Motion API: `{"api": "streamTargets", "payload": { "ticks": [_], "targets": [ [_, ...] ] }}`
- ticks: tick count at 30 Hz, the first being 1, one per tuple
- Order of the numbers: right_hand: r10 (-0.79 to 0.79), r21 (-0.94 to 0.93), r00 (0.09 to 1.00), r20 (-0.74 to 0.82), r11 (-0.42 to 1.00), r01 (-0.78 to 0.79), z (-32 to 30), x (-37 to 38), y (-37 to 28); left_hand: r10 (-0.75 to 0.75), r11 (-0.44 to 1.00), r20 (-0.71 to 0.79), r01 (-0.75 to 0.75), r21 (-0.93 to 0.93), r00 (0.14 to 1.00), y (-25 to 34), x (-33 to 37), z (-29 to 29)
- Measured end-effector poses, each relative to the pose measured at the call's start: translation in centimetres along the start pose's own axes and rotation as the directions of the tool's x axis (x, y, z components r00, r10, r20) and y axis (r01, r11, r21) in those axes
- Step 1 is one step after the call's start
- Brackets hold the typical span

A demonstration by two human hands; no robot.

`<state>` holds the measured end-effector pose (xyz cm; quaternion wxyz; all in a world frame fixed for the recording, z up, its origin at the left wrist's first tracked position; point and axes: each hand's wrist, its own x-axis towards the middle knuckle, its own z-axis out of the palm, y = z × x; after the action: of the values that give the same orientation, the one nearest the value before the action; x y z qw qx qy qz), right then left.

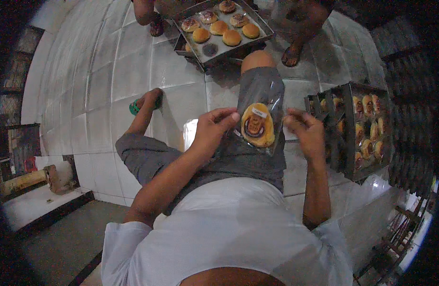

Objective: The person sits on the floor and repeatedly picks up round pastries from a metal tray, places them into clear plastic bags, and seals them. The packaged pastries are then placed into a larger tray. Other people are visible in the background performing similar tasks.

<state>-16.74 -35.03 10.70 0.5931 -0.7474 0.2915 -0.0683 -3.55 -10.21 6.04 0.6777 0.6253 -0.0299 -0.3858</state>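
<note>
A clear plastic bag (271,95) with a round golden bun (261,139) inside hangs over my lap, above the grey shorts. The bag has a small white label and a dark printed mark on its front. My left hand (214,125) pinches the bag's left edge between thumb and fingers. At the opposite edge, my right hand (306,129) has its thumb and forefinger closed together on the film. The bag's open end cannot be made out.
Ahead, a metal tray (207,61) of several unwrapped buns rests on another tray. Stacked trays (350,162) of bagged buns stand at right. Another person's foot (292,55) is beside the far tray. Pale tiles (93,119) cover the floor; a low ledge (43,209) runs at left.
</note>
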Motion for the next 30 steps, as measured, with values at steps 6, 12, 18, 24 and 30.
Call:
{"api": "streamTargets", "payload": {
  "ticks": [6, 12, 18, 24, 30],
  "targets": [
    [0.032, -0.040, 0.980, 0.199, 0.999, -0.024, 1.3, 3.5, -1.3, 0.089, 0.996, 0.015, -0.089, -0.029, 0.996, 3.0, 3.6, 2.1],
    [-0.094, 0.215, 0.983, 0.157, 0.975, 0.059, 3.2, 2.5, 0.6, 0.187, 0.973, 0.119, -0.200, 0.111, 0.975, 3.5, 3.8, 2.2],
    [-0.059, 0.205, 0.998, -0.005, 0.977, 0.059, 4.0, 1.7, 1.0, 0.042, 0.999, 0.057, -0.040, -0.037, 0.998, 2.2, 2.4, 1.5],
    [0.087, 0.379, 0.992, -0.096, 0.924, -0.044, 3.7, 3.1, 0.5, 0.036, 0.998, -0.176, -0.044, -0.040, 0.984, 3.1, 2.9, 1.9],
    [-0.015, 0.331, 0.992, -0.127, 0.942, 0.057, 2.4, -0.3, -4.3, 0.528, 0.808, -0.053, -0.482, 0.338, 0.847, 10.0, -1.5, 0.5]
  ]
}}
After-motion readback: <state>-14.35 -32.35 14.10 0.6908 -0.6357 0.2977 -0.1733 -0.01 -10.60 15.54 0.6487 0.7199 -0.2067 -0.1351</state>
